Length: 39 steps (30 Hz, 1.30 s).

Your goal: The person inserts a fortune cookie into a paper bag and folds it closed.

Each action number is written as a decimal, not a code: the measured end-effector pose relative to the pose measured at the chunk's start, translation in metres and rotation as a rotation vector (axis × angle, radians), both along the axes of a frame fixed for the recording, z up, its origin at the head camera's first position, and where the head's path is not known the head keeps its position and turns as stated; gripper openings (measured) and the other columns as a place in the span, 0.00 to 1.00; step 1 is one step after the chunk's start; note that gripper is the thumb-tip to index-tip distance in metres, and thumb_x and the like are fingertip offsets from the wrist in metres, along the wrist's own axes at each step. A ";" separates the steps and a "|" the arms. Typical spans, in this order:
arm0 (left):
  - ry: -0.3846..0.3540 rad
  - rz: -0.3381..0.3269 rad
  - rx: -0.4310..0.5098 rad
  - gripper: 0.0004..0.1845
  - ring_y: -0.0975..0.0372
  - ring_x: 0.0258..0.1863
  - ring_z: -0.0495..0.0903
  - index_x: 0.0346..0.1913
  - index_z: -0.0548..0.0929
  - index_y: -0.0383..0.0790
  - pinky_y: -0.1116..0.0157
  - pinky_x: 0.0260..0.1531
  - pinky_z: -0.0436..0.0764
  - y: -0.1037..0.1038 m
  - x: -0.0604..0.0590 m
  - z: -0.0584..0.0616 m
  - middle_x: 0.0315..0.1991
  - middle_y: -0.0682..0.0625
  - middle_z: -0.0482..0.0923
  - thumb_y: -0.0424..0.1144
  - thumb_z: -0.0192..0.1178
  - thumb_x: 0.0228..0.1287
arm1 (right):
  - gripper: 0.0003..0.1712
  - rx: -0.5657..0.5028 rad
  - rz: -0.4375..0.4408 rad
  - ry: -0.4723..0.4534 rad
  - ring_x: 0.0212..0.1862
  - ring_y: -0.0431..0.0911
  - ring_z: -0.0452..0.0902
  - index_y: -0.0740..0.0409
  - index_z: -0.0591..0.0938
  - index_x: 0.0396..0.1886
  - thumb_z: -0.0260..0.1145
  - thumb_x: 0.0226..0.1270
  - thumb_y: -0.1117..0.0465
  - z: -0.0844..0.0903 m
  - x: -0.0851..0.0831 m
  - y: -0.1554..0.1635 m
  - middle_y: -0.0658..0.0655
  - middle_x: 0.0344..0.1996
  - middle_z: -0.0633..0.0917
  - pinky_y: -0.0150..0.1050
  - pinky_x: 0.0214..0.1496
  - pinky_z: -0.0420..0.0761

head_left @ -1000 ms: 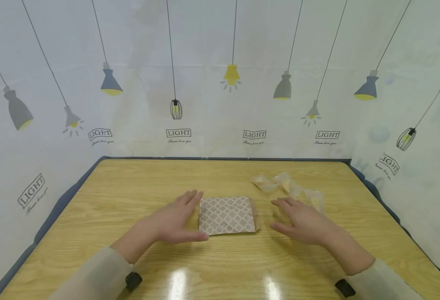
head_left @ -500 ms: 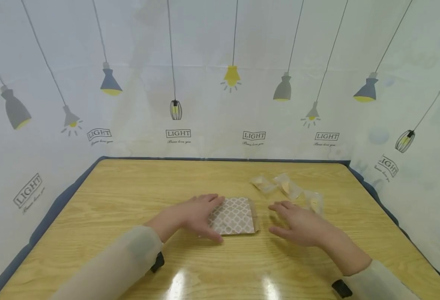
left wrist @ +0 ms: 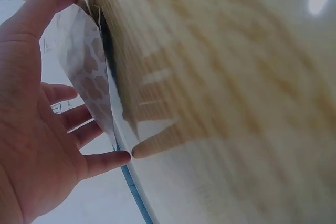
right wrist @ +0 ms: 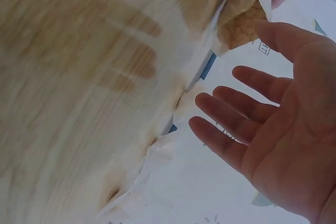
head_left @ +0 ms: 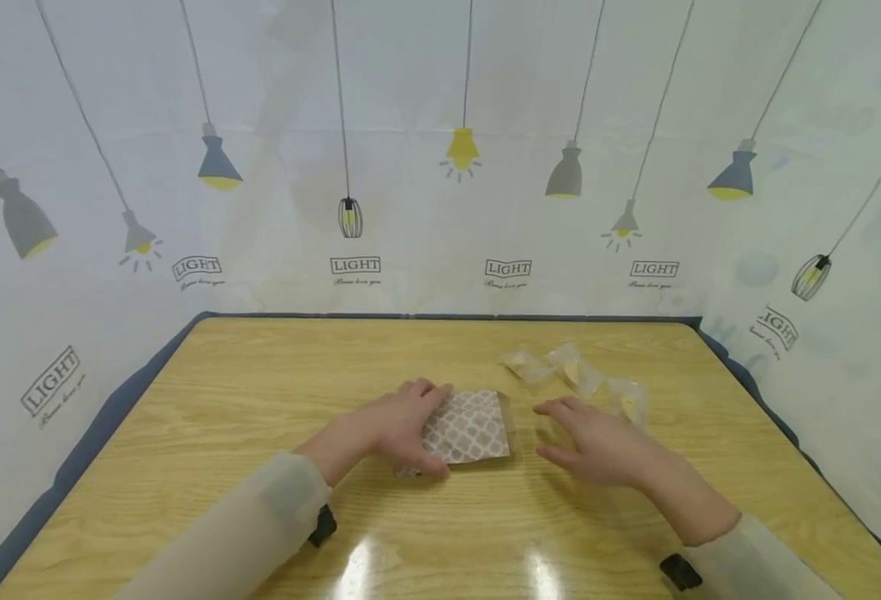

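A paper bag (head_left: 473, 427) with a brown-and-white lattice print lies in the middle of the wooden table (head_left: 260, 392). My left hand (head_left: 408, 419) rests on its left end, fingers spread fairly straight over the top and the thumb at the near edge. In the left wrist view, the bag (left wrist: 84, 66) stands slightly off the table beside my left hand (left wrist: 37, 108). My right hand (head_left: 586, 437) hovers open just right of the bag's brown open end (right wrist: 239, 22), touching nothing; the right wrist view shows my right hand (right wrist: 278, 129) with its palm bare.
Three small clear-wrapped snacks (head_left: 528, 365) (head_left: 577, 371) (head_left: 630, 402) lie behind and right of my right hand. A white curtain with a lamp print (head_left: 463, 150) closes in the table on three sides. Bare wood stretches to the left and along the near edge.
My left hand slid right from beside the bag onto its left end and covers it. My right hand stayed nearly still, drifting slightly left.
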<state>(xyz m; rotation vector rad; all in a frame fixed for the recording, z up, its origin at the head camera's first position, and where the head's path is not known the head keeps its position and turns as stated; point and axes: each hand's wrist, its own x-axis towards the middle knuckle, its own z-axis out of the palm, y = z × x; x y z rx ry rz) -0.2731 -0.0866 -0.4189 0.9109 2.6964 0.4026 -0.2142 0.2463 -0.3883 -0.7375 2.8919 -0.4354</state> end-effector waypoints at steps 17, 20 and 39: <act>0.031 -0.004 0.247 0.71 0.48 0.70 0.72 0.90 0.50 0.45 0.47 0.72 0.80 -0.004 0.012 0.004 0.78 0.38 0.59 0.55 0.86 0.49 | 0.22 -0.513 -0.070 -0.230 0.55 0.51 0.89 0.47 0.83 0.73 0.62 0.87 0.48 0.012 -0.014 -0.028 0.59 0.66 0.85 0.53 0.53 0.91; 0.025 -0.021 0.278 0.73 0.50 0.68 0.73 0.91 0.49 0.47 0.49 0.71 0.81 -0.001 0.015 0.005 0.78 0.39 0.58 0.54 0.87 0.48 | 0.21 -0.560 -0.043 -0.238 0.48 0.47 0.88 0.54 0.84 0.71 0.64 0.86 0.54 0.008 -0.017 -0.035 0.61 0.60 0.88 0.48 0.50 0.91; 0.233 -0.078 0.194 0.71 0.46 0.75 0.67 0.89 0.52 0.42 0.49 0.68 0.84 0.009 0.027 0.013 0.78 0.38 0.61 0.58 0.85 0.50 | 0.33 -0.800 -0.377 -0.377 0.69 0.54 0.80 0.55 0.92 0.57 0.63 0.81 0.33 0.016 -0.007 -0.056 0.57 0.62 0.89 0.54 0.74 0.78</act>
